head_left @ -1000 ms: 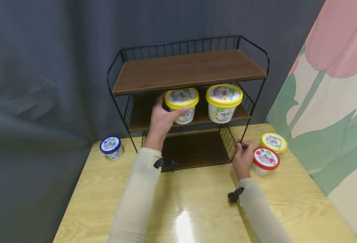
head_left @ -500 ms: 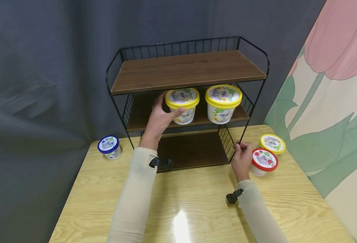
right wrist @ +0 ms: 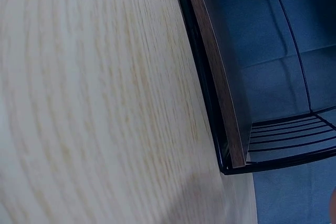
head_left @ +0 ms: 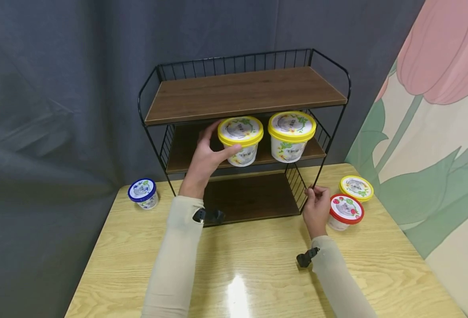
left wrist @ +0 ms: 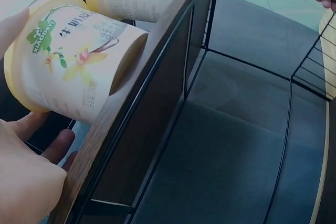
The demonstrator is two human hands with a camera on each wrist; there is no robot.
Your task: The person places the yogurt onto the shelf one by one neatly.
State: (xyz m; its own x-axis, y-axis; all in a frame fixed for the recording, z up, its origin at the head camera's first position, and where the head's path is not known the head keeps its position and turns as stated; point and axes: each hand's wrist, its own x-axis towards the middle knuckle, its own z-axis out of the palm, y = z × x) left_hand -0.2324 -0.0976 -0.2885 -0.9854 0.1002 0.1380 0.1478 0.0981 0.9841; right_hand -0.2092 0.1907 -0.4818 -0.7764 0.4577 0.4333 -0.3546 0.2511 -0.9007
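My left hand [head_left: 204,162] grips a white tub with a yellow lid [head_left: 245,154] at the front of the middle shelf [head_left: 186,150], thumb on the near side and fingers round the left. In the left wrist view the tub [left wrist: 79,61] stands at the board's front edge [left wrist: 131,87]; whether its base fully touches the board I cannot tell. Another yellow-lidded tub [head_left: 289,148] is just right of it. My right hand [head_left: 317,210] pinches the front right post [head_left: 320,170] of the black wire rack, low down. In the right wrist view only a sliver of finger [right wrist: 333,208] shows.
A blue-lidded tub [head_left: 143,193] stands on the wooden table [head_left: 273,265] left of the rack. Right of it, close to my right hand, are a red-lidded tub [head_left: 346,211] and a yellow-lidded one [head_left: 357,187]. The top shelf [head_left: 245,95] overhangs the gripped tub.
The tub in my left hand has shifted slightly forward and to the right, towards the other shelf tub. My right hand keeps its hold on the post.
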